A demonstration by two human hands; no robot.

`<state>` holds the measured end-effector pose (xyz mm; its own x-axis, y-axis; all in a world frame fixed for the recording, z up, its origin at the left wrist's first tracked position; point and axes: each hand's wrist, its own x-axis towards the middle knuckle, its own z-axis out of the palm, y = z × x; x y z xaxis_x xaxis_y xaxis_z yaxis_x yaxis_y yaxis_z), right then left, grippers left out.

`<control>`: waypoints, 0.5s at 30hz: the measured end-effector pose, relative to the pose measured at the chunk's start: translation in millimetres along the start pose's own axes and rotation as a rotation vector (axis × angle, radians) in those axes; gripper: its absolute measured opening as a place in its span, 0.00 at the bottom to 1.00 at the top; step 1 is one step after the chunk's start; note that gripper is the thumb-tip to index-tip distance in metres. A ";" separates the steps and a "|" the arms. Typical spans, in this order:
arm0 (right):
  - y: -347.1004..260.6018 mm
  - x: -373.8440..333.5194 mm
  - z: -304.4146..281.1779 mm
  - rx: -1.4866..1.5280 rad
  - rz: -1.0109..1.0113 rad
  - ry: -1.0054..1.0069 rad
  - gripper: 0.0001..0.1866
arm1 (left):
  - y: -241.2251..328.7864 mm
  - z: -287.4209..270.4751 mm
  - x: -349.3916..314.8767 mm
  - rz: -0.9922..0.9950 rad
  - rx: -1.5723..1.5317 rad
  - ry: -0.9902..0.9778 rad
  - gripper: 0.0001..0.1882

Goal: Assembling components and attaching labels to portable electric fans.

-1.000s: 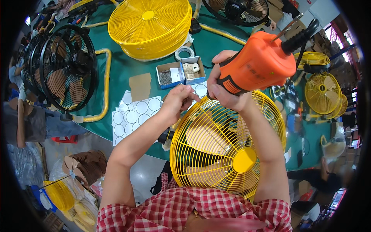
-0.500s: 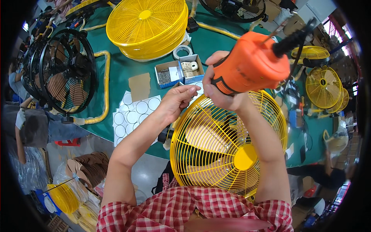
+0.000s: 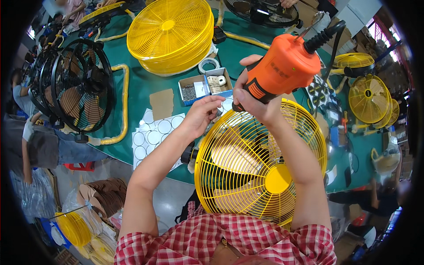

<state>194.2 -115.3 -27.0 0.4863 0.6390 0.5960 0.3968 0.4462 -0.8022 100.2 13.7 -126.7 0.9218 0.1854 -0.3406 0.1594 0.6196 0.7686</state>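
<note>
In my right hand (image 3: 258,99) is an orange corded electric screwdriver (image 3: 282,66), gripped round its body above the fan, its black cable end up. Below it stands a fan with a yellow wire cage (image 3: 278,179), a round yellow centre cap and pale blades behind the wires. My left hand (image 3: 201,117) is at the upper left rim of that cage, thumb and fingers drawn together; whatever they may hold is too small or hidden to make out. Just beyond it, small dark screws lie in an open cardboard box (image 3: 190,90).
White sheets with round labels (image 3: 154,132) and a brown cardboard piece (image 3: 162,104) lie left on the green table (image 3: 145,79). A tape roll (image 3: 208,65) and stacked yellow fan grilles (image 3: 170,39) stand beyond. Black fans (image 3: 81,84) stand at left. Other people work around the table.
My view has shifted slightly. The screwdriver has tilted and come a little lower and to the left, still in my right hand. The left hand's fingers have extended slightly near the cage rim.
</note>
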 end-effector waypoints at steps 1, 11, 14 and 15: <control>-0.2 1.4 -0.5 -0.036 0.002 -0.001 0.25 | 1.0 0.9 0.7 -0.005 0.066 -0.005 0.09; -0.3 8.3 -10.8 0.168 0.084 0.196 0.25 | 7.0 10.8 15.4 0.459 0.956 -0.249 0.09; -0.3 8.2 -11.9 0.183 0.073 0.189 0.25 | 6.8 10.5 16.9 0.510 1.011 -0.232 0.08; -0.4 8.0 -12.0 0.184 0.074 0.194 0.25 | 5.9 10.8 16.8 0.552 1.015 -0.245 0.07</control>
<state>207.3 -117.8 -21.4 0.6557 0.5498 0.5175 0.2153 0.5208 -0.8261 120.4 12.2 -122.1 0.9794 0.0186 0.2009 -0.1758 -0.4096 0.8952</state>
